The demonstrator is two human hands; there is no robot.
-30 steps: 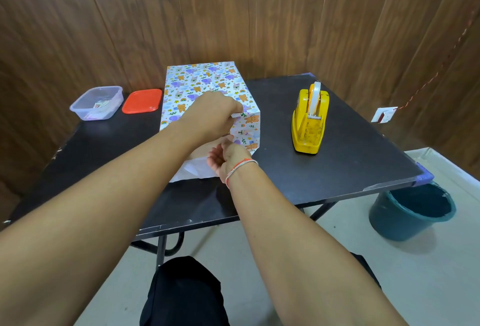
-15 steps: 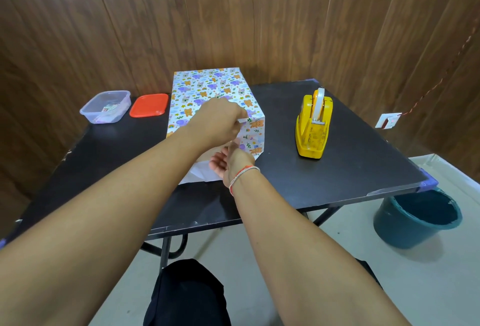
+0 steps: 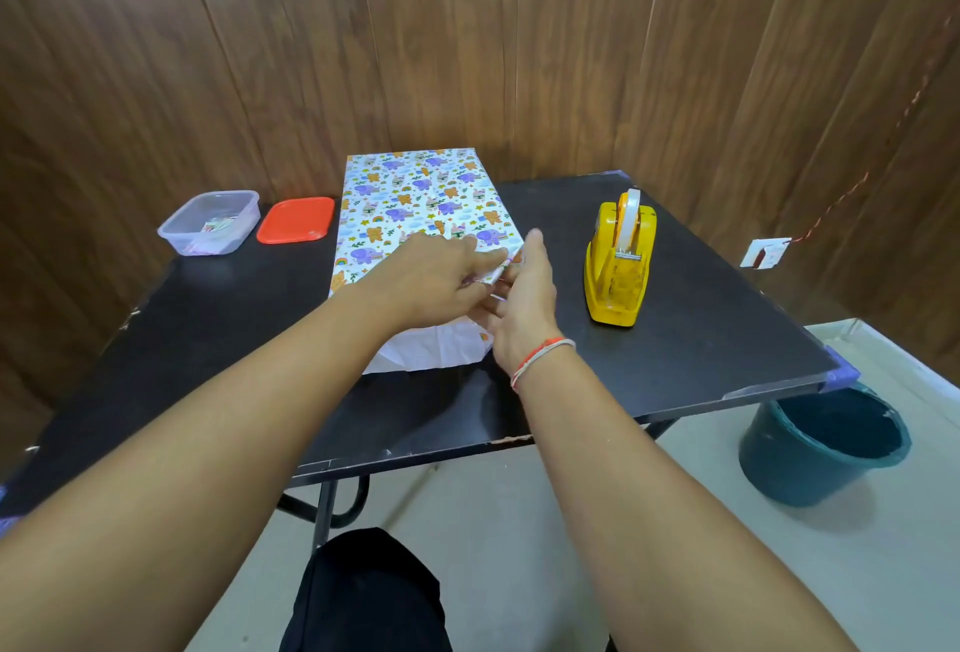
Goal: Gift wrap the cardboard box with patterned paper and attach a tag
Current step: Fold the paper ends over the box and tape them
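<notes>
Fingers (image 3: 485,264) pinch animal-print paper (image 3: 415,199), white underside showing.

Two forearms in shot, both bare from elbow to wrist, no sleeves anywhere. Left hand (image 3: 431,282) plain, no ring, no watch, nothing on that wrist. Right hand (image 3: 522,305) the dressed one: thin thread bracelet (image 3: 540,357) looped round the wrist, red-orange strands alongside pale whitish ones, wound in several turns. Down at the near edge, a knee in black trousers (image 3: 369,594), dark fabric with soft creases. Fingernails too small to make out.
</notes>
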